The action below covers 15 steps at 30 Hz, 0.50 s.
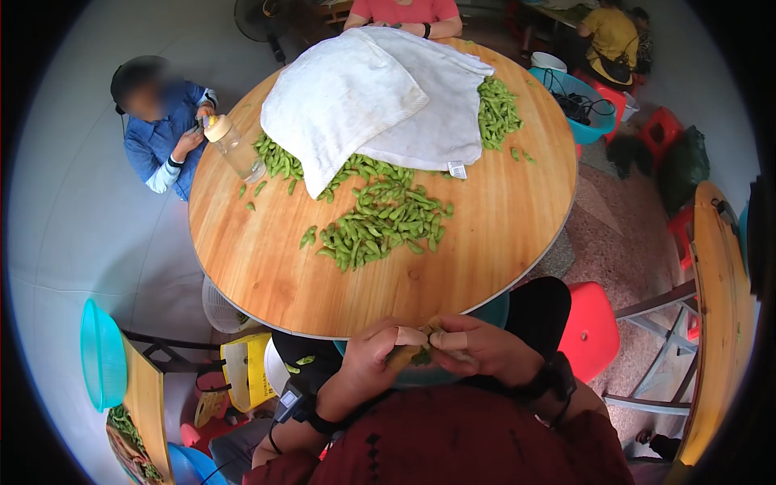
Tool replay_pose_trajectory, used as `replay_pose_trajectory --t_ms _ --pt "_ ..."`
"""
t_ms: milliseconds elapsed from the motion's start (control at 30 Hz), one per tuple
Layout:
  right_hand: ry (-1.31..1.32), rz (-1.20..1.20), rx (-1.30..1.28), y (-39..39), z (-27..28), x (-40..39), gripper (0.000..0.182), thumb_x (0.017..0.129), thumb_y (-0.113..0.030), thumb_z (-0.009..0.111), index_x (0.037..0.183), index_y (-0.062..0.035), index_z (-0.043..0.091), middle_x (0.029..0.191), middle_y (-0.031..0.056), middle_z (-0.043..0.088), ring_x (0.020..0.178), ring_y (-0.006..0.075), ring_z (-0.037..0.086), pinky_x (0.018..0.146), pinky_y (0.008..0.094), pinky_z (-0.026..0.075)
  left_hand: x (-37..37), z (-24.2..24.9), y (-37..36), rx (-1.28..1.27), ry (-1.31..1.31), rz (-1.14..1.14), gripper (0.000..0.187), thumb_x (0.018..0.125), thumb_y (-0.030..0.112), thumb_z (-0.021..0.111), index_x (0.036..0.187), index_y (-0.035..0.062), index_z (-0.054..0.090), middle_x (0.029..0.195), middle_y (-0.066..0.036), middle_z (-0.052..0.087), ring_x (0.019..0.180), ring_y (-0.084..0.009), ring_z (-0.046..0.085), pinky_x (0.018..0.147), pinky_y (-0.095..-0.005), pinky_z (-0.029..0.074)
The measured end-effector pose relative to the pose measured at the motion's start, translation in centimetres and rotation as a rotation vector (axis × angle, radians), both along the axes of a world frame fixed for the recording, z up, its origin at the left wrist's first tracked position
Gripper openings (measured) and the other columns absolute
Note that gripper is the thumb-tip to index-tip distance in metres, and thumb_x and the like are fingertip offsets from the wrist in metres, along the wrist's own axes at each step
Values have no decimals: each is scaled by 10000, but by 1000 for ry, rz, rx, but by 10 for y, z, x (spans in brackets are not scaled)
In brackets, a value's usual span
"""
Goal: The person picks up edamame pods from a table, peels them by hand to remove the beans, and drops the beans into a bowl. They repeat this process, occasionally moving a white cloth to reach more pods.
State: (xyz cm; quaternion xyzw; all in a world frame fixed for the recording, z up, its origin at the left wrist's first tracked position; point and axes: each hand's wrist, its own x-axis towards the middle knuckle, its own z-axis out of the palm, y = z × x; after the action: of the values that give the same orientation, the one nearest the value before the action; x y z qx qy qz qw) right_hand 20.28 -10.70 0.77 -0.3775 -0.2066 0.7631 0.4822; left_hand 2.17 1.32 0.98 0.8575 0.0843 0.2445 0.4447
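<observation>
Just off the table's near edge, my left hand (378,356) and my right hand (485,349) meet fingertip to fingertip. Both are closed in a pinch, and pale tape wraps some of the fingers. A small green patch (421,356) shows between them; what the fingertips hold I cannot tell. Under the hands sits a teal basin (491,311), mostly hidden by them. Ahead on the round wooden table (267,279) lies a loose heap of green soybean pods (380,225). More pods (499,111) stick out from beneath white towels (339,97).
A clear bottle (236,149) stands at the table's left, beside a person in blue (153,129). Someone in a pink top (404,11) sits across. A red stool (588,331) is to my right, a yellow bag (246,372) to my left, a turquoise tub (594,133) beyond.
</observation>
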Motion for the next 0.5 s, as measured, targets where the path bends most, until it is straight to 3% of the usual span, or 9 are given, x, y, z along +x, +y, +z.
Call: replay_pose_trajectory --t_ms 67,133,200,267,333,400,433,500 --pt "-77 -74 41 0 -8 -10 116 946 -160 533 1020 -72 540 711 1 529 517 41 439 450 194 322 4 -5 -6 126 -81 123 207 747 -48 700 913 56 632 902 -105 661 806 -248 668 679 -300 525" --pt "-153 -146 82 -1 -17 -22 111 946 -152 533 1024 -74 541 721 -5 524 534 40 443 459 196 327 7 -15 -12 12 -120 184 199 740 -36 710 898 58 633 887 -109 660 802 -260 666 669 -308 526" --pt "-579 -442 359 0 -23 -32 115 941 -146 552 1015 -58 551 751 0 541 570 49 484 481 194 373 10 -15 -18 -97 -161 247 192 733 -24 720 883 60 634 872 -113 659 798 -273 664 659 -316 528" --pt "-532 -455 294 -2 -22 -34 129 930 -117 560 1037 -46 547 770 1 547 608 52 496 516 198 391 12 -9 -23 181 -148 331 186 727 -21 724 871 59 638 858 -109 658 776 -266 660 658 -314 527" --pt "-485 -464 227 -2 -23 -33 152 919 -88 568 1059 -33 544 789 2 553 646 55 508 551 202 409 12 -7 -21 230 -168 273 200 719 -23 725 878 65 644 863 -105 658 768 -264 658 654 -313 524" --pt "-135 -347 100 -2 -24 -27 136 896 -84 586 1018 -27 564 801 -2 562 659 74 517 574 228 424 10 -4 -19 282 -187 215 214 710 -26 727 885 71 649 869 -102 658 761 -261 656 651 -313 522" --pt "-134 -338 105 -1 -24 -26 136 896 -84 586 1018 -27 564 801 -2 562 659 74 517 574 228 424 7 -3 -20 251 -143 208 226 705 -32 722 892 75 655 872 -99 655 764 -264 652 656 -319 521" --pt "-631 -164 189 -1 -24 -26 135 866 -106 598 961 -12 579 766 18 547 650 87 507 584 245 417 -7 3 -19 224 -92 211 239 700 -39 717 899 79 660 876 -96 653 767 -266 648 661 -324 520"
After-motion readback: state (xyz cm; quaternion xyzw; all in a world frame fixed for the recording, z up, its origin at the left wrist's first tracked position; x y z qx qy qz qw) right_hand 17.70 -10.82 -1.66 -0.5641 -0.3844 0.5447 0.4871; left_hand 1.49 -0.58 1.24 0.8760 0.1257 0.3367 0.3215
